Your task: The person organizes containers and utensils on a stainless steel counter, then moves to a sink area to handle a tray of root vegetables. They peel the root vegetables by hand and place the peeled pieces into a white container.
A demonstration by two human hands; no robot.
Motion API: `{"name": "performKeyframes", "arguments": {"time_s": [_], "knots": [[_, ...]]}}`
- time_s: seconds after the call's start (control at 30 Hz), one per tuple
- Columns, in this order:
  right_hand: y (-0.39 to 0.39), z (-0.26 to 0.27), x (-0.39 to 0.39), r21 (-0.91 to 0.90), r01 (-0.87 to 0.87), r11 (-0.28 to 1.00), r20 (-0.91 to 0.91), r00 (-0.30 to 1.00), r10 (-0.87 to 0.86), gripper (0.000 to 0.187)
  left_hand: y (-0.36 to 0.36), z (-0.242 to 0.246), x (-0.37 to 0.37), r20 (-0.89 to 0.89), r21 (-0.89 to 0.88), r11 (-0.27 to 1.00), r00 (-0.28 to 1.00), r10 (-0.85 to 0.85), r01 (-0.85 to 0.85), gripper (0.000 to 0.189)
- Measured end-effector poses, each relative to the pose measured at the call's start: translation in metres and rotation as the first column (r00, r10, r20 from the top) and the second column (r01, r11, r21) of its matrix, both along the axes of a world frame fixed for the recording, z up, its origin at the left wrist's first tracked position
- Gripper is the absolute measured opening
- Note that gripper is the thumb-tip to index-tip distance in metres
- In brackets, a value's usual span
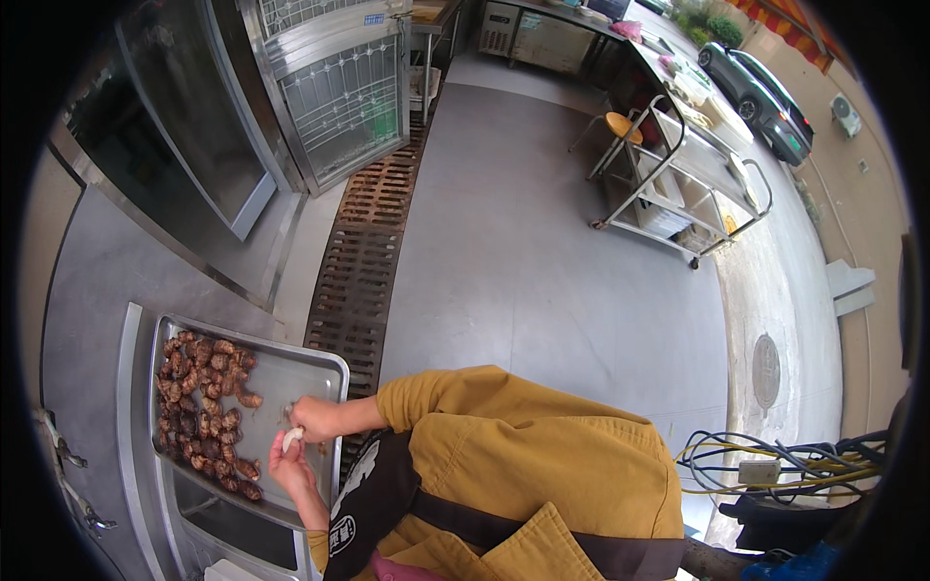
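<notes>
My left hand (292,470) pinches a pale, peeled piece of taro (293,439) between thumb and fingers. Right against that piece is my right hand (317,420), its fingers curled. Something small and blurred shows by its knuckles, and I cannot tell whether it is a tool. Both hands are over the right part of a shallow metal tray (290,363). Many unpeeled brown taro corms (211,407), ringed and hairy, lie heaped in the tray's left half. Small dark scraps are on the tray floor near my hands.
Below the tray is a metal sink or stand (240,523), with taps (94,521) at the far left. A slotted floor drain (360,269) runs beside a glazed metal door (349,109). A wheeled steel cart (676,174), a stool (623,127) and bundled cables (777,457) stand farther right.
</notes>
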State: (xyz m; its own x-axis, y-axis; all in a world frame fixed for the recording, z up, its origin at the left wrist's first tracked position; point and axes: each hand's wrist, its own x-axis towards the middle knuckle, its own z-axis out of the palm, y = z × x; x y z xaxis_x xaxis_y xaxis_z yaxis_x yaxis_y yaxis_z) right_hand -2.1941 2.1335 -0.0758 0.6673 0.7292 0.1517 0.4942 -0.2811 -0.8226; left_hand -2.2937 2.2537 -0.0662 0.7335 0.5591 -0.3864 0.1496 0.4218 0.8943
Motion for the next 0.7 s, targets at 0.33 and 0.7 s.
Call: {"name": "performKeyframes", "arguments": {"time_s": [0.33,0.7], "knots": [[0.002,-0.002,0.006,0.158,0.135,0.978,-0.163,0.981,-0.109,0.011,0.016,-0.002,0.003,0.065,-0.078,0.994,0.995,-0.074,0.079,0.035],[-0.002,0.015,0.015,-0.407,0.027,0.913,-0.134,0.987,-0.089,0.012,0.025,0.004,-0.012,0.182,-0.315,0.949,0.982,0.046,0.014,0.041]]}}
